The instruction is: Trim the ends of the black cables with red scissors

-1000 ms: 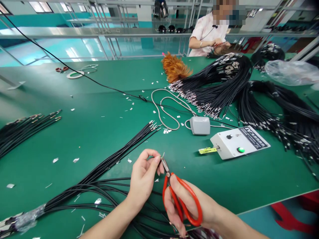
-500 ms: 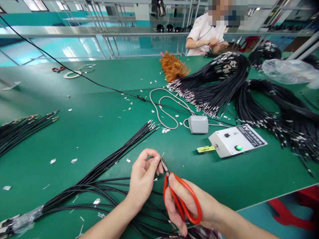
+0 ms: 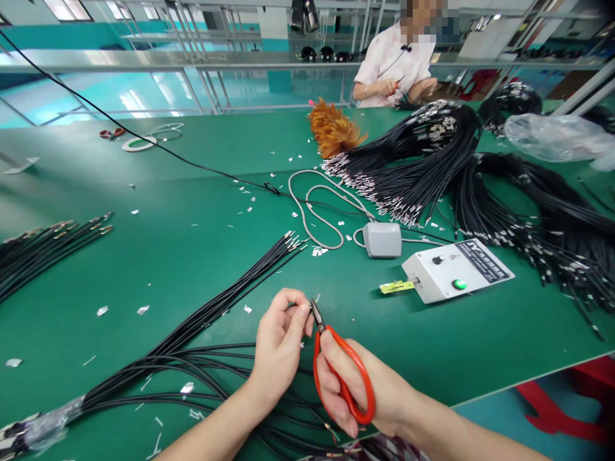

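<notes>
While my right hand (image 3: pixel 358 390) grips the red-handled scissors (image 3: pixel 339 368), handles squeezed nearly together, their short dark blades meet at a thin wire end (image 3: pixel 307 310) pinched between my left hand's (image 3: pixel 278 346) thumb and fingertips. Beneath lies a black cable bundle (image 3: pixel 216 307) on the green table (image 3: pixel 144 256); beyond sits a white control box (image 3: pixel 456 269).

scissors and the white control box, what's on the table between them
In the head view, only bare green table lies between the scissors in the right hand and the control box.
</notes>
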`<state>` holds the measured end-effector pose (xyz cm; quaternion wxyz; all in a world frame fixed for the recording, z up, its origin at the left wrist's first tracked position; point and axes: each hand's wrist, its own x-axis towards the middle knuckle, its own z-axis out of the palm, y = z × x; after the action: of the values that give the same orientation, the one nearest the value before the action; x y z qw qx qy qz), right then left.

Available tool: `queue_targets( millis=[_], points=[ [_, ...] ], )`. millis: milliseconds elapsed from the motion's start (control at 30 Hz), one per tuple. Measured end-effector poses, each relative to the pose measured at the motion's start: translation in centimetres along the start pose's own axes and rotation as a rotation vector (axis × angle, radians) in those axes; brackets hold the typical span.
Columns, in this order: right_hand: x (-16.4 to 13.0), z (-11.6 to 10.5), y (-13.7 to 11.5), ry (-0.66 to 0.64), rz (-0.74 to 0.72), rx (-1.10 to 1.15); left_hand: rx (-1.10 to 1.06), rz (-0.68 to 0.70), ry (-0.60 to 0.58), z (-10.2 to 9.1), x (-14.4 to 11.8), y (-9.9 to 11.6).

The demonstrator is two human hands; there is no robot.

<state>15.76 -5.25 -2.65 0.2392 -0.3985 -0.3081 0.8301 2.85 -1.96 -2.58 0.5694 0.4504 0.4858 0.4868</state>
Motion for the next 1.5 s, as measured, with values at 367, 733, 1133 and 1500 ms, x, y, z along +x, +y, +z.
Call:
queue_targets(
  millis=[367,733,1133,1500],
  points=[
    [-0.8,-2.3,-2.7,0.349,-0.338,-0.180,-0.252,-0.185,-0.016,-0.4,0.9,0.0],
    [2.7,-2.0,-2.8,0.433,-0.645,-0.015,-0.016,-0.118,-0.145,-0.9,0.9,0.4],
    [3.2,-1.6,-2.3,0.543,-0.787,-0.101,0.055,-0.185,-0.193,-1.1,1.2,1.0],
    [3.0,-1.5,-2.1,0.532,-0.754,-0.131,-0.012,-0.183,-0.159,-1.5,1.5,1.2]
  ],
)
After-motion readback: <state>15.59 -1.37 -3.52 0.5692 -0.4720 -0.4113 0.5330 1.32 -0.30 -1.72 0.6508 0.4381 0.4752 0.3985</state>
